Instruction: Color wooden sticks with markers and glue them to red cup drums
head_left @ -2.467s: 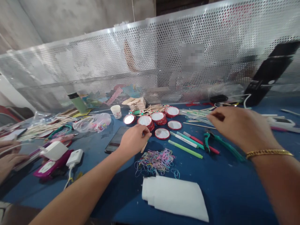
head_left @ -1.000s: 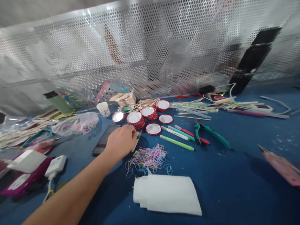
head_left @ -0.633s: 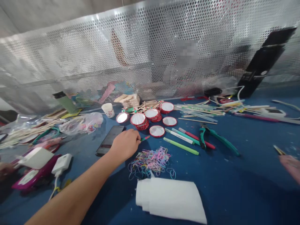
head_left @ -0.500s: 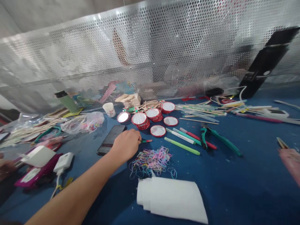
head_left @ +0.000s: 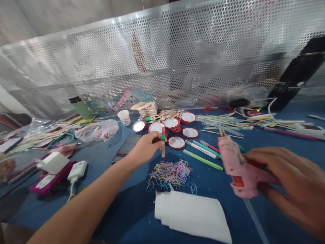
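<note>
My left hand (head_left: 143, 149) pinches a short wooden stick (head_left: 163, 150) with a green and red band, upright between thumb and fingers. It hovers just before the stacked red-rimmed round lids (head_left: 172, 124). My right hand (head_left: 294, 179) grips the handle of a pink hot glue gun (head_left: 235, 166), its metal nozzle tilted up and a clear glue stick (head_left: 255, 218) trailing behind. Below my left hand lies a tangled heap of coloured rubber bands (head_left: 172, 173). A folded white cloth (head_left: 193, 215) rests nearer to me.
Several marker pens (head_left: 203, 160) lie in the middle. A dark phone (head_left: 125, 147) is partly behind my left hand. A paper cup (head_left: 124, 118), a plastic bag (head_left: 98, 130) and chargers (head_left: 77, 170) stand leftward. Another person's hand (head_left: 6, 167) shows at the left edge. Perforated metal panel (head_left: 167, 61) behind.
My left hand has raised the stick off the table and turned it upright. My right hand has come into view with the glue gun, which has moved leftward, now in front of the pliers.
</note>
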`<move>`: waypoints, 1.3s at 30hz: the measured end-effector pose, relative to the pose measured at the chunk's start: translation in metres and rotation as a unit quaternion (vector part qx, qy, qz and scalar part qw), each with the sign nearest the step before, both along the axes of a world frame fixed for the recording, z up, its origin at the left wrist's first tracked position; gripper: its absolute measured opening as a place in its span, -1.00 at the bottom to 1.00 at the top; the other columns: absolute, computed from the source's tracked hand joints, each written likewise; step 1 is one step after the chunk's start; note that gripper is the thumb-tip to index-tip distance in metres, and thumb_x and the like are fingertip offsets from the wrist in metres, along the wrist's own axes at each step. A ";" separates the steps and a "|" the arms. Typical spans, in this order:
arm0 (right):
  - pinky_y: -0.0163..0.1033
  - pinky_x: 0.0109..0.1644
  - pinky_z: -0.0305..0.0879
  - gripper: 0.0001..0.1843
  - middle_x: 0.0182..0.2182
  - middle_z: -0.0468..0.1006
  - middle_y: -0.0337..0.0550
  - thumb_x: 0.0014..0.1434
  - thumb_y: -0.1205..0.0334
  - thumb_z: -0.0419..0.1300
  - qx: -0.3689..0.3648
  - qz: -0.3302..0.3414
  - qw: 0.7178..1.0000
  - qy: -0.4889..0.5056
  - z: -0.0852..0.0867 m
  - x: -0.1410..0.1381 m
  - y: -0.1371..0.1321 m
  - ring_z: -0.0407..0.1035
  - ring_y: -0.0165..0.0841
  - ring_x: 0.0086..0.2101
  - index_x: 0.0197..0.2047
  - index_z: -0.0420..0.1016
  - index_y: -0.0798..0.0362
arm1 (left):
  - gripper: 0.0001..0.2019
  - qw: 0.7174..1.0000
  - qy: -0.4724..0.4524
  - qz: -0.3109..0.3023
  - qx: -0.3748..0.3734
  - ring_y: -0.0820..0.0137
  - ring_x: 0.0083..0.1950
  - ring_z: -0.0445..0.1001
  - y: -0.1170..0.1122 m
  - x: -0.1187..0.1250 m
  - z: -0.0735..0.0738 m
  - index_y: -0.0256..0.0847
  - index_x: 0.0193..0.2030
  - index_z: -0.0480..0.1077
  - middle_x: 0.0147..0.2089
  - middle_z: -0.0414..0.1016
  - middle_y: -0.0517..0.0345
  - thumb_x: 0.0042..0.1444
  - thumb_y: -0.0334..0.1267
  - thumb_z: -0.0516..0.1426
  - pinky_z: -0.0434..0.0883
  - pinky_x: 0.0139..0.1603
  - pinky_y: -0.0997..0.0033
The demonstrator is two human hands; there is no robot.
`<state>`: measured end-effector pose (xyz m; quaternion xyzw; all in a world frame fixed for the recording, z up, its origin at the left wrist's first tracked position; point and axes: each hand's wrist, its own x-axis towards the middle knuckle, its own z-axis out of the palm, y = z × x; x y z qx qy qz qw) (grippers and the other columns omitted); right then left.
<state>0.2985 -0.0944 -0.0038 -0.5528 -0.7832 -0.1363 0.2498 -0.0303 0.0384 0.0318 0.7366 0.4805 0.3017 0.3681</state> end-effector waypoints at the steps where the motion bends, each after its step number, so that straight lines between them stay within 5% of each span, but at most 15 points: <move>1: 0.13 0.11 0.32 -0.50 0.10 0.45 0.00 0.11 0.22 0.07 -0.007 0.025 1.000 0.014 0.004 -0.013 0.003 0.40 -0.06 0.05 0.16 0.28 -0.14 | -0.91 0.998 -0.056 0.014 -0.037 0.49 -0.46 0.36 0.000 0.002 0.001 -0.21 -0.38 0.32 -0.47 0.45 0.18 0.14 -0.31 0.11 0.29 -0.41 0.47; 5: -0.12 -0.01 0.44 -0.64 0.01 0.50 -0.03 0.26 0.18 0.06 -0.076 0.134 0.984 0.091 0.006 -0.046 0.018 0.46 -0.19 -0.05 0.12 0.29 -0.07 | -0.87 0.972 -0.199 0.039 -0.115 0.53 -0.47 0.39 0.000 0.004 0.001 -0.24 -0.38 0.35 -0.48 0.43 0.20 0.13 -0.25 0.16 0.31 -0.46 0.54; 10: -0.17 0.02 0.45 -0.56 0.07 0.49 -0.03 0.33 0.01 0.04 -0.186 0.171 0.946 0.200 0.003 -0.066 0.037 0.43 -0.17 0.02 0.22 0.29 -0.06 | -0.92 0.953 -0.277 0.057 -0.105 0.57 -0.50 0.36 0.002 0.003 0.002 -0.24 -0.30 0.42 -0.49 0.41 0.26 0.07 -0.30 0.21 0.29 -0.50 0.59; 16: -0.22 -0.38 0.35 -0.54 -0.21 0.52 -0.07 0.32 -0.15 0.02 -0.311 0.180 0.822 0.441 0.000 -0.081 0.044 0.32 -0.36 -0.42 0.08 0.41 -0.01 | -0.89 0.953 -0.285 0.043 -0.088 0.53 -0.44 0.39 0.001 0.003 0.001 -0.25 -0.33 0.44 -0.46 0.44 0.20 0.06 -0.25 0.20 0.30 -0.47 0.56; 19: -0.21 -0.35 0.32 -0.52 -0.32 0.50 -0.10 0.29 -0.18 0.05 -0.312 0.187 0.790 0.493 0.002 -0.087 0.048 0.27 -0.38 -0.45 0.01 0.46 0.02 | -0.79 0.961 -0.259 0.047 -0.080 0.52 -0.45 0.37 0.003 0.000 0.000 -0.25 -0.33 0.50 -0.45 0.44 0.17 0.10 -0.13 0.19 0.24 -0.51 0.54; 26: -0.21 -0.30 0.36 -0.50 -0.37 0.51 -0.15 0.34 -0.21 -0.08 -0.319 0.219 0.798 0.461 0.007 -0.101 0.047 0.33 -0.34 -0.42 -0.03 0.49 -0.07 | -0.82 0.964 -0.253 0.064 -0.047 0.56 -0.52 0.21 0.005 -0.003 0.002 -0.24 -0.31 0.54 -0.54 0.28 0.26 0.10 -0.17 0.19 0.09 -0.53 0.53; 33: -0.18 -0.34 0.42 -0.53 -0.33 0.55 -0.13 0.32 -0.21 -0.05 -0.313 0.201 0.771 0.517 -0.006 -0.106 0.036 0.38 -0.31 -0.43 -0.09 0.49 -0.07 | -0.80 0.962 -0.266 0.049 -0.049 0.59 -0.56 0.19 0.004 -0.001 0.001 -0.23 -0.41 0.35 -0.56 0.31 0.30 0.05 -0.15 0.21 0.06 -0.53 0.54; 39: -0.20 -0.39 0.37 -0.54 -0.41 0.48 -0.17 0.33 -0.20 -0.07 -0.312 0.200 0.794 0.482 -0.004 -0.102 0.029 0.29 -0.34 -0.48 -0.18 0.49 -0.08 | -0.74 0.971 -0.226 0.028 -0.074 0.56 -0.55 0.28 0.004 -0.003 0.000 -0.23 -0.32 0.43 -0.53 0.38 0.24 0.18 -0.07 0.09 0.11 -0.54 0.53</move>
